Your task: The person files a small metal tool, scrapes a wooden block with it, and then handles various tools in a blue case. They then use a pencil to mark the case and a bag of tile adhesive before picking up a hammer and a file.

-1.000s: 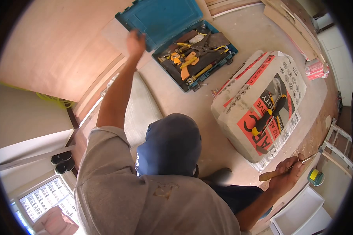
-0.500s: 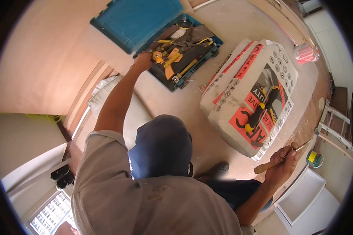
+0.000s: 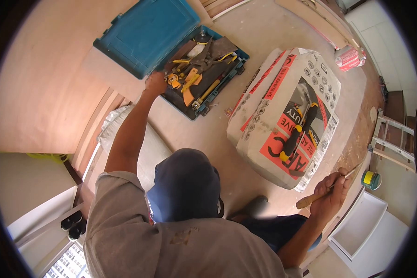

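My left hand (image 3: 156, 84) is at the near left corner of an open teal toolbox (image 3: 213, 103), its fingers bent together and partly hidden; what they grip is unclear. Pliers, a yellow-orange cutter (image 3: 188, 96) and other tools fill the box. At the lower right, my right hand (image 3: 329, 197) is wrapped around a tool with a wooden handle (image 3: 306, 202) and a thin metal shaft. Between the hands, yellow-black hand tools (image 3: 292, 142) lie on stacked tile adhesive bags (image 3: 259, 160).
A capped head (image 3: 184, 187) and grey-shirted back fill the lower middle. A pale sack (image 3: 148, 146) lies left of the bags. At the right are a small ladder (image 3: 391, 144), a green tub (image 3: 370, 180) and a white tray (image 3: 359, 224). Dark shoes (image 3: 74, 224) are lower left.
My left hand has come down from beside the raised lid to the toolbox's left edge. My right hand keeps its hold on the wooden-handled tool. The whole view has shifted.
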`<state>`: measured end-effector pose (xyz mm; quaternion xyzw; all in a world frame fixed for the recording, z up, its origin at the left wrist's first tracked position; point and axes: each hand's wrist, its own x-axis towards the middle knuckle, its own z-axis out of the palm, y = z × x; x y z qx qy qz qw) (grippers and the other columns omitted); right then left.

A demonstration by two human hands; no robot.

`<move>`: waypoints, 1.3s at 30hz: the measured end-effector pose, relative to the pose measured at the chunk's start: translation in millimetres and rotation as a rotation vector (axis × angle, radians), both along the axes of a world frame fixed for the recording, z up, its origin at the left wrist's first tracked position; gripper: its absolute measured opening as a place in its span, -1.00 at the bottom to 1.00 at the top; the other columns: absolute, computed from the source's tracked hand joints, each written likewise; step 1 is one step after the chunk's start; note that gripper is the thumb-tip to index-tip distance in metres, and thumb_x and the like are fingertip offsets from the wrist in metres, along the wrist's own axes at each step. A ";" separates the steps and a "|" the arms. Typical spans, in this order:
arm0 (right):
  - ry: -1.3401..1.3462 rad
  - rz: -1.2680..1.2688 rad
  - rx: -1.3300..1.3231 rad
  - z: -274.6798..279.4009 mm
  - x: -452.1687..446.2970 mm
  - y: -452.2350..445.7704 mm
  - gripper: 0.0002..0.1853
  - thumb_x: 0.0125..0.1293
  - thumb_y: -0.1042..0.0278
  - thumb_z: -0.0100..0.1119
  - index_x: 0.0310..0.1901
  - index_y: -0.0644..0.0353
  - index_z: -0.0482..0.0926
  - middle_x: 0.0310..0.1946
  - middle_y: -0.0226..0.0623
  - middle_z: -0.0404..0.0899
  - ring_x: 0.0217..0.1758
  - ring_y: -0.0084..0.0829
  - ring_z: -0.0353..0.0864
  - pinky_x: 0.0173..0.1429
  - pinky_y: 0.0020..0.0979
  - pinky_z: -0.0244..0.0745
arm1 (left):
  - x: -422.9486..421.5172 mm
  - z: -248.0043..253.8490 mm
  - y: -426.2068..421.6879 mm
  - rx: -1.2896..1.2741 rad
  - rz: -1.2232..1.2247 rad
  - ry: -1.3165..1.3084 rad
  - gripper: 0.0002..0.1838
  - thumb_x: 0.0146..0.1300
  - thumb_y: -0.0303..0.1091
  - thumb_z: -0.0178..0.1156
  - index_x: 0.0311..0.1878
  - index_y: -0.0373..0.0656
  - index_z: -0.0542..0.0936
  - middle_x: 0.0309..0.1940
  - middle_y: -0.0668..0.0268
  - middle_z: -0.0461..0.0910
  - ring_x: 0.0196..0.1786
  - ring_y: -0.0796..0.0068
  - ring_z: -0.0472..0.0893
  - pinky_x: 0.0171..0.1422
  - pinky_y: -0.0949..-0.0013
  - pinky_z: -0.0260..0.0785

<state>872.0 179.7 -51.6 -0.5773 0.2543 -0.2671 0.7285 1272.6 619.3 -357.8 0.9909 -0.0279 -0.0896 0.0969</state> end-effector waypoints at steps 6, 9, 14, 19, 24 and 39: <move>-0.026 -0.009 -0.091 0.8 -7.5 0.2 -0.72 0.63 0.26 -0.02 0.20 0.24 0.47 -0.42 -0.38 0.38 -0.56 -0.64 0.36 -0.51 -0.61 0.36 | 12.1 38.1 -63.2 -0.317 -0.117 -0.173 -0.68 0.29 -0.15 0.27 -0.06 -0.19 0.71 0.00 -0.10 0.64 0.04 -0.21 0.65 0.11 -0.08 0.55; -0.002 -0.078 -0.075 -2.4 -9.9 1.2 -0.72 0.63 0.27 -0.02 0.19 0.24 0.47 -0.43 -0.39 0.38 -0.57 -0.64 0.36 -0.52 -0.60 0.37 | -18.1 38.8 -105.1 -0.102 -0.316 -0.280 -0.66 0.28 -0.07 0.32 -0.07 -0.14 0.70 -0.11 -0.01 0.64 0.01 -0.12 0.65 0.17 -0.08 0.48; 0.064 -0.099 -0.102 0.3 -14.5 -1.6 -0.72 0.64 0.27 -0.01 0.19 0.24 0.46 -0.46 -0.40 0.37 -0.56 -0.66 0.35 -0.50 -0.61 0.37 | -39.3 3.0 -138.3 0.023 -0.303 -0.328 -0.63 0.26 -0.06 0.36 -0.08 -0.18 0.67 -0.11 0.03 0.63 0.08 -0.07 0.60 0.29 -0.07 0.37; 0.056 -0.112 -0.104 -0.7 -10.1 2.8 -0.74 0.64 0.27 -0.03 0.17 0.26 0.45 -0.45 -0.40 0.36 -0.55 -0.66 0.33 -0.50 -0.61 0.34 | 39.0 2.9 -123.5 -0.233 -0.170 -0.435 -0.70 0.35 -0.17 0.24 -0.07 -0.24 0.67 -0.02 0.02 0.64 0.12 -0.06 0.62 0.16 -0.04 0.50; 0.040 -0.120 -0.155 16.4 -8.5 4.7 -0.74 0.65 0.28 -0.06 0.16 0.29 0.42 -0.44 -0.39 0.36 -0.56 -0.65 0.34 -0.52 -0.59 0.35 | 132.1 -12.2 -104.6 -0.007 -0.113 -0.017 -0.72 0.27 -0.27 0.24 -0.03 -0.16 0.75 0.00 -0.01 0.74 0.12 0.05 0.72 0.18 0.02 0.58; 0.050 -0.319 -0.138 43.0 -51.3 -23.5 -0.74 0.64 0.30 -0.07 0.17 0.25 0.49 -0.46 -0.35 0.42 -0.63 -0.57 0.41 -0.51 -0.53 0.46 | 130.0 -8.5 -119.6 0.277 -0.280 -0.042 -0.69 0.17 -0.27 0.40 -0.06 -0.21 0.72 -0.09 -0.07 0.74 0.08 -0.07 0.72 0.10 0.02 0.62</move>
